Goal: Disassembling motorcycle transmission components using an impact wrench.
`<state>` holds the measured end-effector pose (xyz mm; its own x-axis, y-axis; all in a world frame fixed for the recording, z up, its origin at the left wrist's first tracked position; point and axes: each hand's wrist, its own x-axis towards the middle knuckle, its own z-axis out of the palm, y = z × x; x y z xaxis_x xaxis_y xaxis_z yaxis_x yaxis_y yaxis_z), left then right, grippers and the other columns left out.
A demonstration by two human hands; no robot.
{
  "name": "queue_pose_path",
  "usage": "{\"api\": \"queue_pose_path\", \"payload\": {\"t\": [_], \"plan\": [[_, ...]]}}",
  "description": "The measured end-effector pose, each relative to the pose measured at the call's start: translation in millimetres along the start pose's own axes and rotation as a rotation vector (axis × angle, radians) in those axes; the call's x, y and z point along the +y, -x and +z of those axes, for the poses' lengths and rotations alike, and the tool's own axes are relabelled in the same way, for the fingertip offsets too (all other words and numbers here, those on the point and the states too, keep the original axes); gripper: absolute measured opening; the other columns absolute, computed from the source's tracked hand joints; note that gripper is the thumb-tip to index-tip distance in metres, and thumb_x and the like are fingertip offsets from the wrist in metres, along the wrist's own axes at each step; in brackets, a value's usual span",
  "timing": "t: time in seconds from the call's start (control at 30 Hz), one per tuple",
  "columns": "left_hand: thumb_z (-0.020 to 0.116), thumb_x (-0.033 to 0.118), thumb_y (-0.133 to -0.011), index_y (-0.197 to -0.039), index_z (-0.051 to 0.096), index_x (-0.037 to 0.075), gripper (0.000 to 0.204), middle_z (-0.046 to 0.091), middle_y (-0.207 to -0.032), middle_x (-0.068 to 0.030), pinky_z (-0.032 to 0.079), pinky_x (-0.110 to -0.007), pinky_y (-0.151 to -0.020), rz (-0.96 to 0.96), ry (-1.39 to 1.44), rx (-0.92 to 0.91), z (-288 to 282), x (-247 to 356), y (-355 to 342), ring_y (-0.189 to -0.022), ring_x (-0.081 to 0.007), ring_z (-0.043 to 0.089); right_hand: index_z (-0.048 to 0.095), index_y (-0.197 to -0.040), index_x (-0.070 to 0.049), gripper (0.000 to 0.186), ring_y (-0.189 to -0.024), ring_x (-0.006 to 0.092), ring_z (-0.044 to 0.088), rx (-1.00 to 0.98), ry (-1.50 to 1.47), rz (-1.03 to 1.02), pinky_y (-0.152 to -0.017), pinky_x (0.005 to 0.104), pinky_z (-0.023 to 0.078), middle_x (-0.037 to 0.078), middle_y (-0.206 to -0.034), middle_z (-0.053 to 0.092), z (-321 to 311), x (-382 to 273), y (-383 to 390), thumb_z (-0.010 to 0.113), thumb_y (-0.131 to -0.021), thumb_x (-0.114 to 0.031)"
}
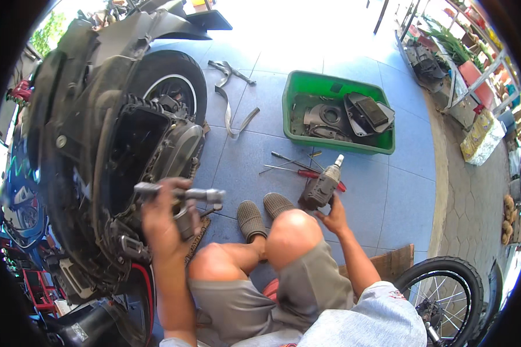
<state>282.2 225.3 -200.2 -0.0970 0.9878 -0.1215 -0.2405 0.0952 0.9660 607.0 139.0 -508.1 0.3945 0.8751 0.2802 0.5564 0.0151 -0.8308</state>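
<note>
Clutching a metal tool (201, 195) in your left hand (163, 222), you might drop the power drill (323, 186) if your right hand's (334, 218) grip slips.

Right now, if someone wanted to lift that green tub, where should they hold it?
The green tub is probably best gripped by the rim at its short ends, one hand from the left, one from the right: it stands upright and open, and its near side is crowded by a red-handled tool and the power tool in the right hand.

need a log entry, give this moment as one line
left hand: gripping metal tool | right hand: touching power tool | left: motorbike | ahead: green bin
</note>
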Motion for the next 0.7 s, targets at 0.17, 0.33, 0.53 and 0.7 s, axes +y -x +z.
{"api": "queue_pose_path", "payload": {"t": [0.17,0.33,0.53,0.7], "plan": [[0.05,0.038,-0.094,-0.088,0.062,0.006,0.035,0.048,-0.056,-0.0023,0.04,-0.029,-0.034,-0.681,-0.024,-0.026,36.2,-206.3,-124.6,-0.039,-0.014,0.045,0.056,-0.112,0.0,0.056,-0.098,0.0289,0.058,-0.136,-0.041,0.281,-0.084,0.0403,0.045,0.015,-0.1,0.062,59.1,16.5,-4.0,0.079,-0.069,-0.029],[0.052,0.036,-0.094,-0.08,0.059,0.004,0.035,0.052,-0.067,-0.0074,0.044,-0.038,-0.036,-0.938,-0.038,0.131,90.3,-404.5,-153.9,-0.046,-0.0194,0.049,0.046,-0.126,0.0,0.051,-0.099,0.0237,0.048,0.147,0.128,0.144,-0.091,0.0369,0.036,0.01,-0.108,0.053,69.2,15.2,-31.9,0.066,-0.082,-0.015],[0.05,0.04,-0.093,-0.091,0.062,-0.006,0.048,0.058,-0.079,-0.0305,0.046,-0.047,-0.073,-0.537,-0.597,0.146,154.0,-495.9,-108.2,-0.075,-0.0458,0.057,0.053,-0.118,0.0,0.036,-0.095,0.0193,0.056,0.049,0.048,0.244,-0.086,0.0331,0.043,0.01,-0.107,0.061,13.3,31.4,-17.7,0.065,-0.086,-0.013],[0.05,0.04,-0.093,-0.095,0.062,-0.009,0.05,0.052,-0.108,-0.0386,0.038,-0.047,-0.093,-0.503,-0.601,0.133,176.1,-482.8,-101.6,-0.104,-0.0455,0.051,0.056,-0.113,-0.003,0.031,-0.092,0.0196,0.057,-0.006,0.073,0.467,-0.086,0.0335,0.043,0.007,-0.097,0.063,-20.3,27.9,-6.8,0.065,-0.086,-0.014]]}}
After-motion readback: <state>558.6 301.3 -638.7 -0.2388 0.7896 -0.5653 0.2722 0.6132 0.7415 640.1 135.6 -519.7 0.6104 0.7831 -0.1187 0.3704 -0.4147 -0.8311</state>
